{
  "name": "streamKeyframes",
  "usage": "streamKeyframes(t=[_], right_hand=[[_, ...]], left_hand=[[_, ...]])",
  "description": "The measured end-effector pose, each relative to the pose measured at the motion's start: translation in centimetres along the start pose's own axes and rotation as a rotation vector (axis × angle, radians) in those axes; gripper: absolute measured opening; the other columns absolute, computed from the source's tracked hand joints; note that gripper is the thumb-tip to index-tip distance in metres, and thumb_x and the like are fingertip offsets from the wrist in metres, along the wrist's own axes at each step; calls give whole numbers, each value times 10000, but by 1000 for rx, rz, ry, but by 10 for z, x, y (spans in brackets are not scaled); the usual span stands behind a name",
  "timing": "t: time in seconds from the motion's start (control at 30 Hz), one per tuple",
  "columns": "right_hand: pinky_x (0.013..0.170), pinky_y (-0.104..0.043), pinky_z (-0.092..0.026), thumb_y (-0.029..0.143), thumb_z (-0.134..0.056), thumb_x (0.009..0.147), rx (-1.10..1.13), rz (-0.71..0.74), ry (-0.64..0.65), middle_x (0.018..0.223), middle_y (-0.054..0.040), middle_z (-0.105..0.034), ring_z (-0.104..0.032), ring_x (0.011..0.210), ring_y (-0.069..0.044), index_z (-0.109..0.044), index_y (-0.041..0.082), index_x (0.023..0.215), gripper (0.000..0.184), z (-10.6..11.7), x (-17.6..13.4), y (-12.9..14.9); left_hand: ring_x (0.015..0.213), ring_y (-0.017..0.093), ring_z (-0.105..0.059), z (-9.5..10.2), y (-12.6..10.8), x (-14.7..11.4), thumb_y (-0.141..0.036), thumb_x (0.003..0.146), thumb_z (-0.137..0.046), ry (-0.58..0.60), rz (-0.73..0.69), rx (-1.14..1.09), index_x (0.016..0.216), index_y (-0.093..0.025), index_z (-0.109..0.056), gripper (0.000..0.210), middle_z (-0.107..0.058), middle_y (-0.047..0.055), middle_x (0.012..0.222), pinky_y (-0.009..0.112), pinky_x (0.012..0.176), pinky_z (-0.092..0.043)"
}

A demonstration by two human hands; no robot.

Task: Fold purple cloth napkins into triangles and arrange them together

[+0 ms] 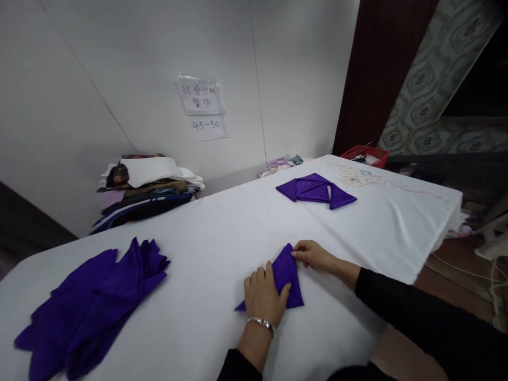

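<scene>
A purple cloth napkin [286, 272], folded into a pointed shape, lies on the white-covered table [206, 248] in front of me. My left hand [264, 296] rests on the napkin's left part with fingers stretched out, covering some of it. At the napkin's upper right edge, my right hand [315, 256] pinches the cloth near its top point between thumb and forefinger. Farther back lies a finished-looking folded purple napkin [313, 189] with two pointed ends. Loose purple napkins [95, 301] are heaped at the left, crumpled over one another.
Folded clothes [148, 185] are stacked beyond the table's far left edge, by the white wall. A paper sign [202, 106] with handwriting hangs there. A red basket [365, 155] stands past the far right corner, and pinkish cloth [277, 166] lies behind the far edge.
</scene>
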State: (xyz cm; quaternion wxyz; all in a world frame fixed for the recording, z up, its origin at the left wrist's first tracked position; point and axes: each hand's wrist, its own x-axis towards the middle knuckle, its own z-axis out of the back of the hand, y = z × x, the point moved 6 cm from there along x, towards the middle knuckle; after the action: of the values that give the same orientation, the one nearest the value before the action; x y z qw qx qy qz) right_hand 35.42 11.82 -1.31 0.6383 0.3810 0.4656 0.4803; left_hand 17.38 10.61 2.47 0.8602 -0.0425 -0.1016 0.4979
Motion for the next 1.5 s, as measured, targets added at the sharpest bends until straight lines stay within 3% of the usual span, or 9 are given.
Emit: streamKeyframes(t=[0.13,0.3,0.5,0.7,0.93,1.1,1.27,1.4,1.5], right_hand=[[477,-213,-369,355,-631,680,27,96,-19,590,34,-562,-474,496,-87,-600,163,750,207,-7,4,1],[592,-249,-417,409,-645,671,93,125,-39,698,10,-609,-538,630,-129,-594,167,774,268,-15,0,2],[541,-234,-391,461,-645,675,43,118,-53,659,17,-588,-507,585,-117,-591,166,756,310,-18,2,5],[527,-240,-383,416,-652,640,183,56,12,581,33,-562,-481,523,-104,-565,167,669,265,-24,5,8],[435,-212,-320,295,-645,606,241,33,13,472,82,-480,-426,424,-78,-553,170,786,238,-21,11,5],[332,-196,-250,242,-547,687,76,-9,24,456,97,-466,-354,319,-64,-510,172,916,242,-18,13,5],[346,-198,-306,186,-477,745,-109,-19,67,480,79,-501,-427,343,-91,-477,166,1055,311,-16,16,9],[514,-231,-419,148,-414,790,-416,127,62,687,-13,-625,-574,553,-135,-450,154,1168,380,-16,18,20],[692,-281,-421,172,-383,836,-753,256,18,906,-101,-655,-606,810,-196,-432,148,1226,394,-17,16,29]], left_hand=[[861,226,-557,-5,5,7,-490,847,-360,50,60,-70,1206,-149,-450,503,-570,107,1038,360,745,-390],[932,188,-552,-10,8,18,-392,899,-283,41,76,-195,1149,-200,-481,372,-574,67,1032,300,753,-418],[921,181,-538,-13,4,17,-358,902,-285,27,35,-195,1156,-238,-491,348,-561,48,1007,295,744,-418],[917,174,-535,-14,5,17,-352,897,-299,51,34,-205,1176,-251,-489,352,-559,45,1022,289,755,-426],[1167,235,-412,-11,-6,14,-349,878,-338,-13,-87,-160,1321,-231,-358,458,-415,72,1348,394,932,-372],[1329,240,-189,-21,-23,7,-451,859,-352,66,-321,-137,1371,-257,-260,555,-249,6,1458,500,1073,-166],[1337,265,-171,-32,-22,5,-565,842,-274,162,-335,-159,1388,-255,-222,630,-233,23,1462,558,1067,-123],[1340,262,-161,-32,-22,5,-579,842,-253,170,-333,-148,1394,-253,-200,644,-228,19,1463,564,1066,-123],[1344,260,-145,-34,-21,5,-589,841,-236,160,-326,-131,1393,-242,-204,653,-211,16,1468,569,1065,-120]])
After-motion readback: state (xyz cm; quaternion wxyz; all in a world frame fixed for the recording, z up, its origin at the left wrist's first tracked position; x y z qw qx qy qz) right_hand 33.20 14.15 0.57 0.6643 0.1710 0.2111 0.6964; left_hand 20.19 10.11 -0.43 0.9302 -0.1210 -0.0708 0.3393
